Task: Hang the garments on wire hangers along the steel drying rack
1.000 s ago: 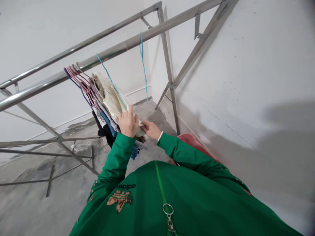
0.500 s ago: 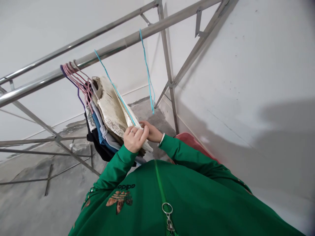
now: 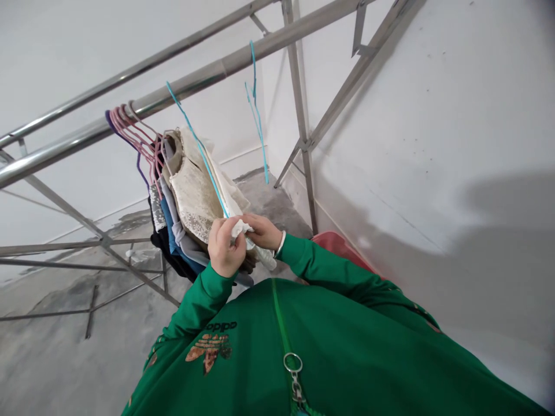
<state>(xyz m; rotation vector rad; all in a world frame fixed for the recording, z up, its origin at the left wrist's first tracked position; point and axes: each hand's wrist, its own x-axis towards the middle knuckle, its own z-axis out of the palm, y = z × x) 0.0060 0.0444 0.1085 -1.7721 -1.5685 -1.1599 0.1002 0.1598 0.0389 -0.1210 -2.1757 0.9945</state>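
A white garment [image 3: 230, 193] hangs on a light-blue wire hanger [image 3: 202, 145] hooked over the metal rail [image 3: 191, 86]. My left hand [image 3: 225, 245] is closed on the garment's near edge, at the lower end of the hanger. Close beside it, my right hand [image 3: 262, 231] pinches the same bunched white cloth. Just behind hangs a cream lace garment [image 3: 195, 193]. Another blue hanger [image 3: 259, 124], bare of clothing, hangs farther right on the rail.
Several pink hangers [image 3: 139, 138] and a purple hanger [image 3: 137, 162] carry dark, blue and grey clothes on the left. Crossed metal bars [image 3: 102, 240] brace the rack. A red plastic object [image 3: 342, 249] stands by the right wall, partly behind my sleeve.
Both hands have shifted slightly left, and the white cloth is now bunched up between my fingers. The bare blue hanger has turned on the rail.
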